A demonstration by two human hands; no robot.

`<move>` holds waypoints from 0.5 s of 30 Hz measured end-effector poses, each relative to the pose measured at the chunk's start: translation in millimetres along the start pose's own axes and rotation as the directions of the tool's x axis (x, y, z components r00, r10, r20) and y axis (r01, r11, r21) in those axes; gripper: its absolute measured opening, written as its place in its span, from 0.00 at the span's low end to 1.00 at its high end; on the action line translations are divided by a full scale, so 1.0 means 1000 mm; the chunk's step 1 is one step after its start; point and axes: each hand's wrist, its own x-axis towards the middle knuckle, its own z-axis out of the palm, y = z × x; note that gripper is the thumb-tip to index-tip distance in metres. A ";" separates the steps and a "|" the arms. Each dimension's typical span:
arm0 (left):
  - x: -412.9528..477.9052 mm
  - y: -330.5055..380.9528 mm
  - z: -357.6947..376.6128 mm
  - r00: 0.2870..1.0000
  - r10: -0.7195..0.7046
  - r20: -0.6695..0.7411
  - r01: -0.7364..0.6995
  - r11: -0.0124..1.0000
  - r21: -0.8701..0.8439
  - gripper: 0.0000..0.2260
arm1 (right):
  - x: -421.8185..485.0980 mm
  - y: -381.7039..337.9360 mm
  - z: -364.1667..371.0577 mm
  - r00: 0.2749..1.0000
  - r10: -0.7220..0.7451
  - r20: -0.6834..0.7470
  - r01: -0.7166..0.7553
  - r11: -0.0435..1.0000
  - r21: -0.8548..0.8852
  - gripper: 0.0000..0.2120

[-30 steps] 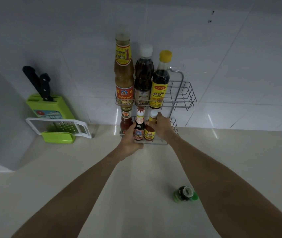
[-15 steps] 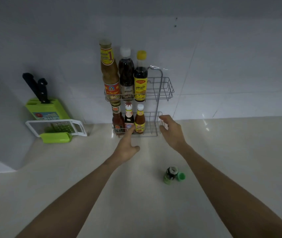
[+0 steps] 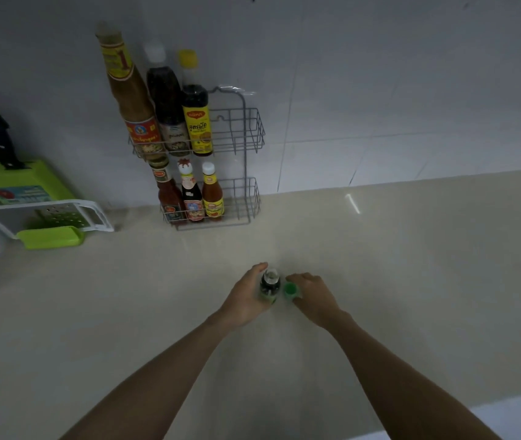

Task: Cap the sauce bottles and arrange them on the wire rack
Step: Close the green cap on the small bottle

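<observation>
The pale beige table (image 3: pixel 126 312) runs back to a tiled wall (image 3: pixel 379 74). A wire rack (image 3: pixel 246 198) stands at its back edge, left of the middle. Towards the back left corner sits a green knife block (image 3: pixel 30 182), with a white-framed grater (image 3: pixel 46 217) just in front of it. Near the middle stands a small dark bottle (image 3: pixel 270 284), uncapped, with a green cap (image 3: pixel 291 289) just beside it on the right.

Dim, soft-focus wide-angle view with bowed edges and a small glare streak on the counter (image 3: pixel 352 203).

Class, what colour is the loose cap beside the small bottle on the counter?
Green: the cap, best in the head view.
</observation>
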 end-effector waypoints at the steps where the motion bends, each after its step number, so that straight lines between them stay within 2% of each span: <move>1: 0.002 -0.002 0.005 1.000 -0.003 -0.015 0.003 1.000 -0.012 0.31 | 0.000 0.002 0.005 1.000 0.017 0.002 -0.017 1.000 -0.002 0.25; 6: 0.010 -0.009 0.022 0.988 -0.025 -0.151 0.012 0.996 -0.089 0.21 | 0.004 0.004 0.021 0.993 0.064 -0.096 -0.067 0.997 -0.026 0.20; 8: 0.013 -0.010 0.024 0.985 -0.043 -0.165 0.025 0.994 -0.107 0.17 | 0.008 0.005 0.023 0.990 0.063 -0.123 -0.063 0.998 -0.001 0.17; 12: 0.011 -0.012 0.022 0.982 -0.027 -0.187 0.003 0.992 -0.128 0.15 | 0.010 0.004 0.010 0.965 0.012 -0.262 0.043 0.978 0.202 0.14; 15: 0.004 -0.012 0.011 0.967 0.005 -0.254 -0.045 0.987 -0.152 0.15 | 0.008 -0.008 -0.019 0.935 -0.063 -0.349 0.173 0.940 0.295 0.17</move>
